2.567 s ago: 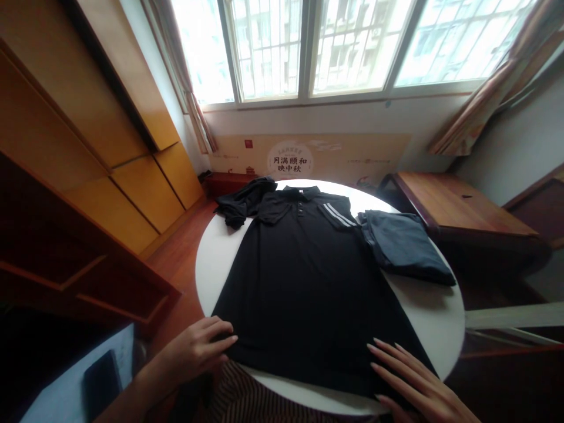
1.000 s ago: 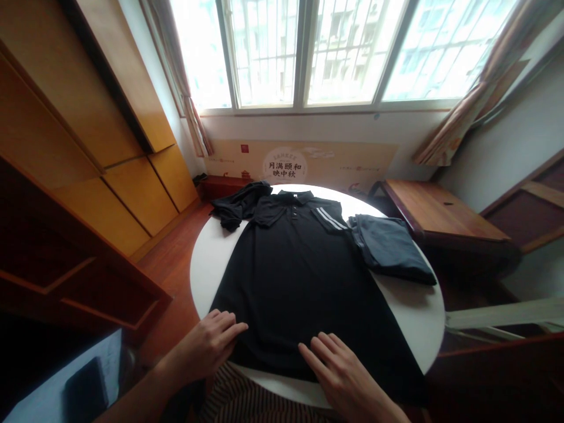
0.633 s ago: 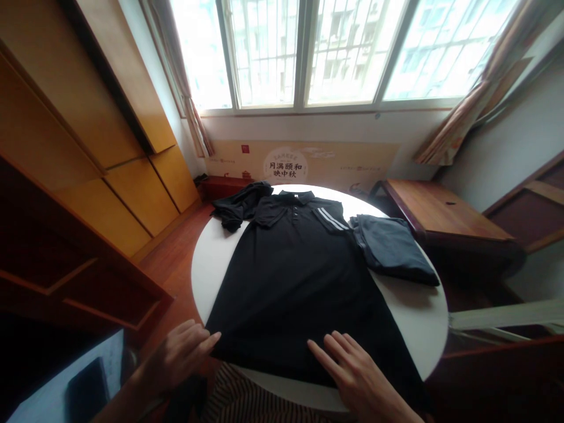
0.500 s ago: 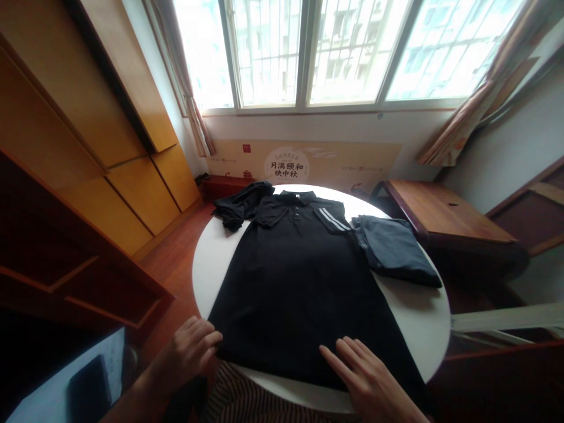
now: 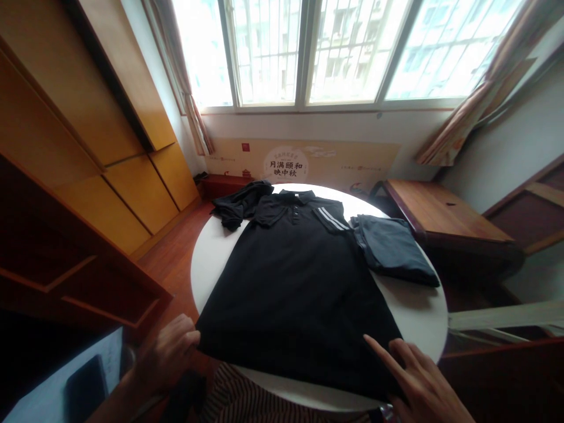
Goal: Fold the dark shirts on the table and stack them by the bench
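Observation:
A black polo shirt [image 5: 299,288] lies spread front up, its collar at the far side and its hem towards me. Two white stripes mark the sleeve on the right, which is folded inward. My left hand [image 5: 170,352] is closed on the hem's left corner, pulling it out past the table's edge. At the right corner is my right hand [image 5: 418,376], index finger stretched over the cloth and the other fingers curled at its edge; the thumb is hidden. The hem runs nearly straight between both hands.
Beneath the shirt is a round white table [image 5: 211,264]. A folded dark grey garment [image 5: 396,247] lies at its right, a crumpled black garment [image 5: 242,202] at its far left. A phone [image 5: 86,385] rests at lower left. A wooden cabinet [image 5: 445,211] stands beyond.
My left hand has drawn the left corner outward to the left. My right hand has slid right across the shirt to the right corner, its fingers now curling. The hem looks tauter.

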Demonstrator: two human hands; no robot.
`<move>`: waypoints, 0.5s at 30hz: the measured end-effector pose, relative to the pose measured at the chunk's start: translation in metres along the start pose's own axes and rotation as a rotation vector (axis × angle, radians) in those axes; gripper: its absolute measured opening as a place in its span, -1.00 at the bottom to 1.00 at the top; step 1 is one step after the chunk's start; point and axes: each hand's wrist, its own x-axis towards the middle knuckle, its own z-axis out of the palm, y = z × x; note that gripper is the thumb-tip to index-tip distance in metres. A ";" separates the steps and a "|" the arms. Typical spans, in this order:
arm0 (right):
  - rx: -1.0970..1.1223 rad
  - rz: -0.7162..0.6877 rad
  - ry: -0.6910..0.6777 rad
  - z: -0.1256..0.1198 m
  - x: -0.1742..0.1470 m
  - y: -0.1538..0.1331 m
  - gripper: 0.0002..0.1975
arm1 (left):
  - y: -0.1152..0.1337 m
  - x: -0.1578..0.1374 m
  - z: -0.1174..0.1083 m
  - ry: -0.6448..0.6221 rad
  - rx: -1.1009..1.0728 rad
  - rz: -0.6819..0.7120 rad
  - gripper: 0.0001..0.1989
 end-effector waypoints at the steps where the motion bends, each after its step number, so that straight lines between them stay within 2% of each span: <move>1: -0.005 0.009 -0.005 0.000 -0.005 0.002 -0.20 | -0.001 -0.001 0.000 -0.001 -0.004 0.004 -0.74; 6: -0.018 -0.018 0.060 -0.006 -0.018 0.014 -0.23 | -0.008 -0.004 -0.004 0.004 -0.019 0.046 -0.75; 10: -0.002 0.076 0.134 -0.015 -0.028 0.030 -0.22 | -0.019 -0.014 -0.009 -0.060 0.006 0.008 -0.73; 15: 0.089 0.154 0.088 -0.004 -0.048 0.042 -0.31 | -0.029 -0.026 -0.006 -0.130 -0.017 -0.086 -0.72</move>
